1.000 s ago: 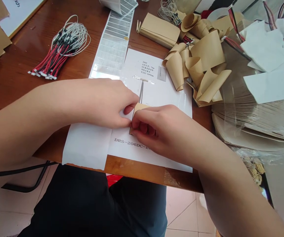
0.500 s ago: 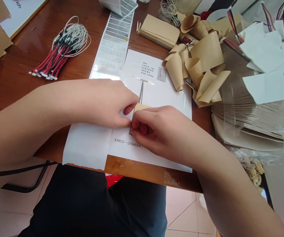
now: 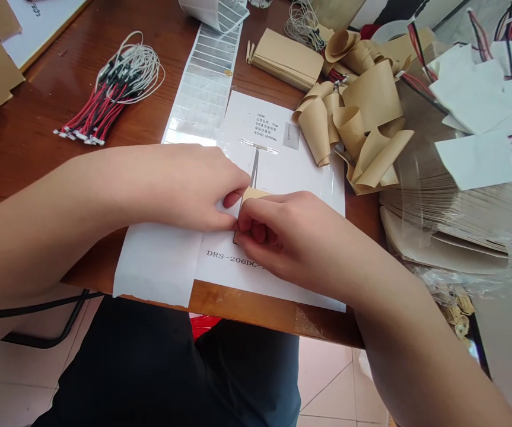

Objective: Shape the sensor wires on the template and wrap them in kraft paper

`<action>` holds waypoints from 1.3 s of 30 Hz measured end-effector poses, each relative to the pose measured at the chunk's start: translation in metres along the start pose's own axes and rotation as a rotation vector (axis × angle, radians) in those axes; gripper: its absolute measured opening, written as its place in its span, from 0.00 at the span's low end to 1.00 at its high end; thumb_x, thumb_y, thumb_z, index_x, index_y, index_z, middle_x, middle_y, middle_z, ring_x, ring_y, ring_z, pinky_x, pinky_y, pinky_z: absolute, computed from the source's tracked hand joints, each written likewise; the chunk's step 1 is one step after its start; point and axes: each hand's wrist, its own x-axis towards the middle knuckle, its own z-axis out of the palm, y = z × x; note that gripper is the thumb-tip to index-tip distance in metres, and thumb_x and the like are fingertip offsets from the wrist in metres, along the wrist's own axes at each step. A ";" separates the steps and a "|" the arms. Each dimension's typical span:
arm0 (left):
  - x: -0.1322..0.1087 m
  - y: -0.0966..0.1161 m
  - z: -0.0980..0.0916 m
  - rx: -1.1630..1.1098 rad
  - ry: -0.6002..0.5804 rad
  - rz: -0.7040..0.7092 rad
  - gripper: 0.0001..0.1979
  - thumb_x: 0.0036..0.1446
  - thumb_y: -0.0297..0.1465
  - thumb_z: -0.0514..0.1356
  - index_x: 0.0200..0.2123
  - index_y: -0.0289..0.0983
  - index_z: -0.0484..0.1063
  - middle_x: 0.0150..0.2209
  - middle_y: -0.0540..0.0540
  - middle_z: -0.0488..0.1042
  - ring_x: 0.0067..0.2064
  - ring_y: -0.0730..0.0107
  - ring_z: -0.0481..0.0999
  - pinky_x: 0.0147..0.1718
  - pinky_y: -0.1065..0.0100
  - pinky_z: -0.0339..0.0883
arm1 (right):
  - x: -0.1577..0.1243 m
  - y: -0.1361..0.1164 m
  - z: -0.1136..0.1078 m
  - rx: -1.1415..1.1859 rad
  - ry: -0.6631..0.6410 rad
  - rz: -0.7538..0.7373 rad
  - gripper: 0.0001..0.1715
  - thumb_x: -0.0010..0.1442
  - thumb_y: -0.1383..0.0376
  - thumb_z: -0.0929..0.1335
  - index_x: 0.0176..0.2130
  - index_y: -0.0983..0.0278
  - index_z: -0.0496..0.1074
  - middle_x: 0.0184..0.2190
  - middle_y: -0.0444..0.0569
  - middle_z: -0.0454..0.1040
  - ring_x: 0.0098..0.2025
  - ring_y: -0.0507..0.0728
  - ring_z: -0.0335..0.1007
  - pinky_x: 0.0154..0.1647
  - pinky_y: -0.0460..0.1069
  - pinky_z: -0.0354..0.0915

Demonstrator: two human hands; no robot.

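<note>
My left hand (image 3: 218,190) and my right hand (image 3: 282,231) meet over a printed template sheet (image 3: 309,261) marked DRS-206DC. Between them lies a small tan piece of paper (image 3: 256,193), mostly covered by my right hand. Thumb and fingertips of my right hand are pinched together at its left edge. My left hand has its thumb and index finger bent toward the same edge, their tips close to my right fingers. Whatever my left fingertips hold is too small to make out. A strip of label backing (image 3: 197,89) runs out beyond my left wrist.
At left lies a bundle of red, black and white wires (image 3: 115,89). A stack of brown paper pieces (image 3: 286,57) and curled brown papers (image 3: 362,112) sit beyond the sheet. On the right are bagged flat sheets (image 3: 460,219) with white paper pieces (image 3: 478,154) and wires on top.
Both hands keep the same pinched pose at the tan paper. The view has shifted very slightly; nothing else visibly moved.
</note>
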 end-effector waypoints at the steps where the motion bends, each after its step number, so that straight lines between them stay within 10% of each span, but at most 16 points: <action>1: 0.000 0.000 0.000 0.000 0.001 0.002 0.12 0.57 0.42 0.56 0.33 0.40 0.73 0.32 0.46 0.77 0.29 0.68 0.68 0.28 0.64 0.52 | 0.000 0.000 0.000 -0.006 0.000 0.003 0.06 0.61 0.67 0.65 0.31 0.60 0.64 0.28 0.46 0.70 0.28 0.54 0.62 0.28 0.49 0.52; 39: 0.004 -0.004 0.004 0.007 -0.004 -0.011 0.13 0.57 0.44 0.56 0.31 0.42 0.71 0.30 0.48 0.76 0.28 0.68 0.68 0.27 0.64 0.52 | 0.002 -0.002 0.007 -0.077 0.039 -0.024 0.12 0.62 0.69 0.63 0.29 0.60 0.55 0.25 0.43 0.65 0.26 0.52 0.58 0.28 0.49 0.46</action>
